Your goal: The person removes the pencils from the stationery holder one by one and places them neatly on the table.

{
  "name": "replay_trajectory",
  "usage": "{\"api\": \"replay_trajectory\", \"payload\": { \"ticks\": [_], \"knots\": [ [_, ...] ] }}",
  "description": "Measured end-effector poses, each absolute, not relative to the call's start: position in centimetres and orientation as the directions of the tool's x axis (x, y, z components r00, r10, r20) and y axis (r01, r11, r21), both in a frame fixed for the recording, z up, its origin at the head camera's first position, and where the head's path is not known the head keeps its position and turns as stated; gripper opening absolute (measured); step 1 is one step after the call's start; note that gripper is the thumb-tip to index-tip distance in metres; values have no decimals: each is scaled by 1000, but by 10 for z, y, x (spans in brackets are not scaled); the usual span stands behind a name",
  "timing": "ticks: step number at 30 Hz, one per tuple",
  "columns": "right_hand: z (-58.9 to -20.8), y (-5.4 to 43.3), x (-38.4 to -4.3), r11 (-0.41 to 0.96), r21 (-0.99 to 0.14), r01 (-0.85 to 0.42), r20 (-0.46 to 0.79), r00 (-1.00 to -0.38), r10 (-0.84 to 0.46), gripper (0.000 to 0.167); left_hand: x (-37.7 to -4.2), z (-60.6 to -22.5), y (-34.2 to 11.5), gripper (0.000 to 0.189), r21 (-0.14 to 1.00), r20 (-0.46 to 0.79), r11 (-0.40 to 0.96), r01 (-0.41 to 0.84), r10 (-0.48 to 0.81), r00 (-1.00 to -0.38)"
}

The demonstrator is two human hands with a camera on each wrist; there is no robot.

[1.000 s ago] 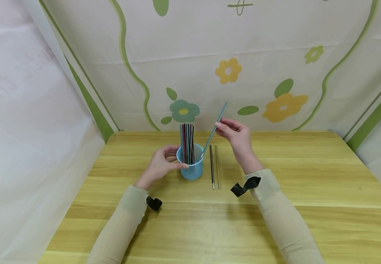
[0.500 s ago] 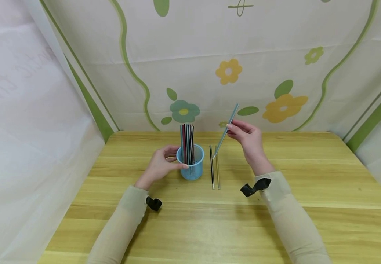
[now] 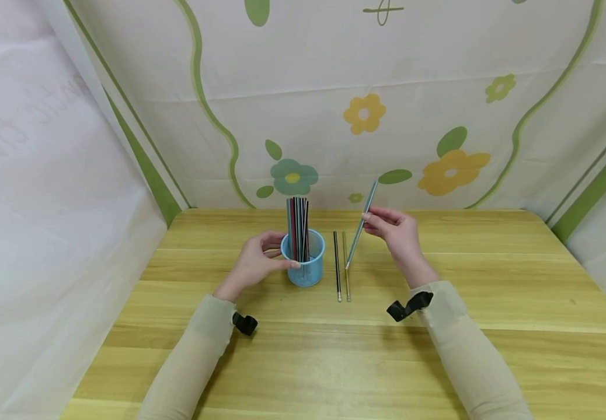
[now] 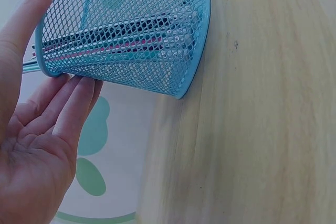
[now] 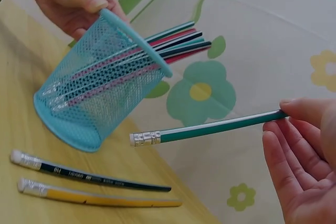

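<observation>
A blue mesh pencil cup [image 3: 305, 274] stands upright on the table, holding a bunch of pencils [image 3: 298, 227] in black, red and green. My left hand [image 3: 257, 261] grips the cup near its rim, thumb on the near side and fingers behind. To the right of the cup, my right hand [image 3: 394, 233] pinches a green pencil [image 5: 210, 128] between thumb and fingers, its white eraser end slanting down. Below that pencil, a black pencil [image 5: 100, 176] and a yellow pencil [image 5: 105, 196] lie side by side on the table, erasers towards me.
The wooden table [image 3: 303, 361] reaches back to a pale cloth [image 3: 303, 70] printed with flowers and leaves. Another cloth side [image 3: 45, 204] rises along the left table edge. Black straps [image 3: 410, 306] are on both wrists.
My right hand has carried the green pencil rightward from the cup's rim, then lowered it over the yellow pencil. The left hand and the cup have stayed in place.
</observation>
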State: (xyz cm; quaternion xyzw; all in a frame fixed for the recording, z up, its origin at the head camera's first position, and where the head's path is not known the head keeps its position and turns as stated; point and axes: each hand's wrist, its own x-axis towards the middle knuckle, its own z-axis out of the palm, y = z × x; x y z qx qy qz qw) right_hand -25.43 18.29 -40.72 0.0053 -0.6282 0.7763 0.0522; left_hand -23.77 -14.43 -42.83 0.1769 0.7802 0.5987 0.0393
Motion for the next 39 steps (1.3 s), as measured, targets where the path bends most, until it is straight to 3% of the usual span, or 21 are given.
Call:
{"api": "replay_trajectory", "payload": {
  "ticks": [39],
  "knots": [
    [-449,195,-257,69,-989,128,-133,-989,-69,40,-238,-429,-145,62,948,146,227,224,317,-937]
  ]
}}
